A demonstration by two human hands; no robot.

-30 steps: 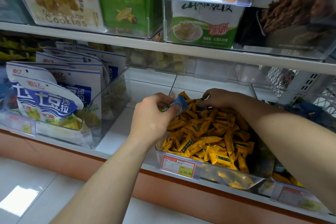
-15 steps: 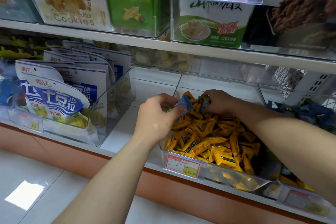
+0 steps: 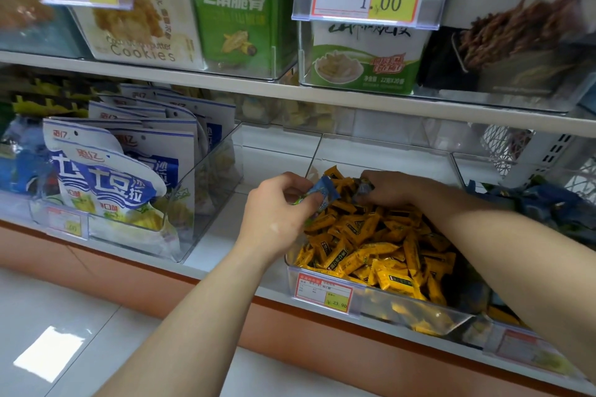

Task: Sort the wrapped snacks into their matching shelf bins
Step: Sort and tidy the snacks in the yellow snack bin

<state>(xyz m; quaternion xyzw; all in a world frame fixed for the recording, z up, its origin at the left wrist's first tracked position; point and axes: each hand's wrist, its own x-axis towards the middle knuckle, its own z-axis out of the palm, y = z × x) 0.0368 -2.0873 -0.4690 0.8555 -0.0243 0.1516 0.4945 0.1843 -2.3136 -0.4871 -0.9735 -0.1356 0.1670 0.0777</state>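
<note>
Over the back left corner of the yellow-snack bin (image 3: 416, 308), the left hand (image 3: 280, 213) pinches a blue snack (image 3: 325, 194), its long axis slanting up toward the right hand (image 3: 392, 187), which grips a dark snack (image 3: 364, 187) just beside it.

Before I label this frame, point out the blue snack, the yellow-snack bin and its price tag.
blue snack (image 3: 324, 193): head view, wrapper middle.
yellow-snack bin (image 3: 390, 304): head view, front wall.
price tag (image 3: 323, 292): head view, tag middle.

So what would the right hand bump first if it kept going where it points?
Probably the blue wrapped snack the left hand pinches: the right hand points left at it over the yellow snacks, though depth is unclear.
</note>
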